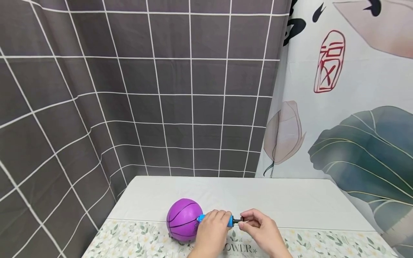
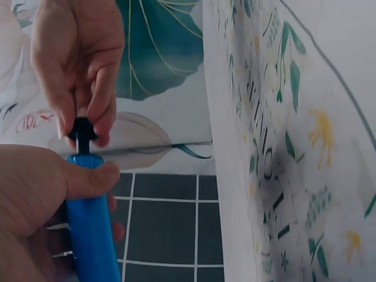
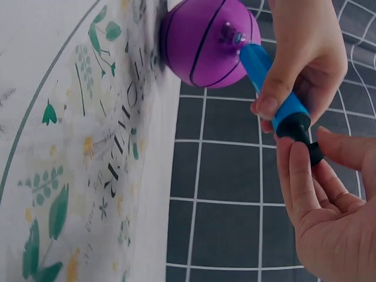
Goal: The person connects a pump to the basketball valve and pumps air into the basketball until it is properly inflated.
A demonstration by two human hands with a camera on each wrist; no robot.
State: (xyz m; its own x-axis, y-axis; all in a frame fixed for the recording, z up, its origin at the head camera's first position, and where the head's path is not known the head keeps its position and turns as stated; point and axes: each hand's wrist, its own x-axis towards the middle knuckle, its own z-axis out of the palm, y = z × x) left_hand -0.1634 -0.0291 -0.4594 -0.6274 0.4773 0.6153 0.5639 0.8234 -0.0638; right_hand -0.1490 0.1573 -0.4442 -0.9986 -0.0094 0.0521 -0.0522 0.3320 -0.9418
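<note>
I see the left hand (image 1: pixel 212 230) wrapped round the blue pump (image 2: pixel 94 241), tip right at the purple ball (image 1: pixel 182 219) (it sits on the table (image 1: pixel 251 200)). The right hand (image 1: pixel 264 230) pinches the black handle (image 3: pixel 316 154).

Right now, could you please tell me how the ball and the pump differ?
The ball is purple and round, while the pump is blue and long. The ball rests on the table; the left hand grips the pump. Both show black: the ball's lines, the pump's handle.
</note>
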